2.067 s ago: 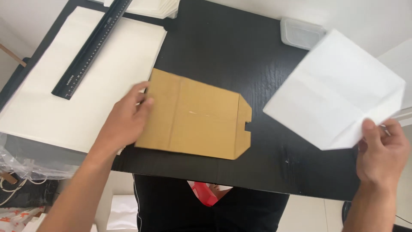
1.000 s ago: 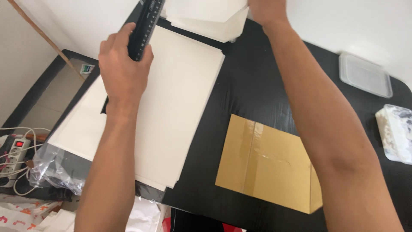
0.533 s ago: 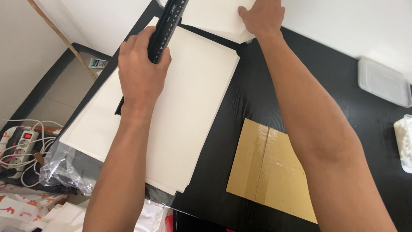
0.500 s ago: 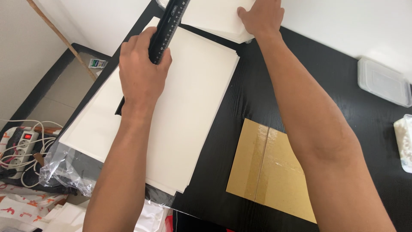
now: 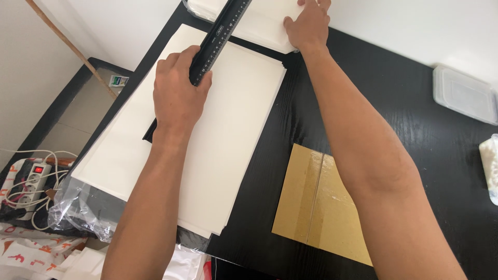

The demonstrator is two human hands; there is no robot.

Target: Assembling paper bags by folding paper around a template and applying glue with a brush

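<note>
My left hand (image 5: 179, 93) grips a long black ruler (image 5: 220, 33) that lies diagonally across a stack of cream paper sheets (image 5: 228, 155) on the black table (image 5: 404, 114). At the far edge of the table my right hand (image 5: 308, 23) presses flat on a white sheet (image 5: 259, 23), fingers spread. A flat brown cardboard piece (image 5: 321, 202) with clear tape on it lies under my right forearm, to the right of the paper stack.
A clear plastic lidded box (image 5: 464, 93) sits at the far right, a white bundle (image 5: 490, 166) at the right edge. Crumpled clear plastic (image 5: 78, 212) hangs off the table's left side. A power strip with cables (image 5: 28, 181) lies on the floor.
My left hand has moved from the cardboard to the ruler. My right hand has carried the white sheet to the far edge and now presses it down. The view has shifted left.
</note>
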